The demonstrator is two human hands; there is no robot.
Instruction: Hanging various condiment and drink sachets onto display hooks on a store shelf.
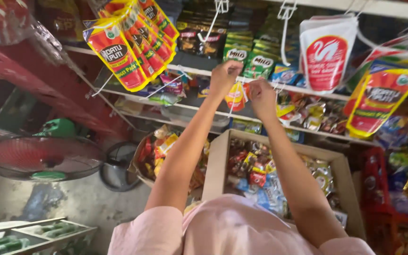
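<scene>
Up near the shelf edge (308, 94), a small red and yellow sachet (235, 97) hangs between both raised hands. The left hand (225, 75) is curled at its top; the right hand (262, 97) pinches just beside it. Below sits an open cardboard box (216, 165) of snack packets, with a fan (41, 158) off left.

Both hands, left hand (225, 74) and right hand (262, 97), grip a hanging yellow-red sachet (236, 97).

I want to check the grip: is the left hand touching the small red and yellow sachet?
Touching. The head view shows the left hand closed on the top of the small red and yellow sachet, with no gap visible.
</scene>
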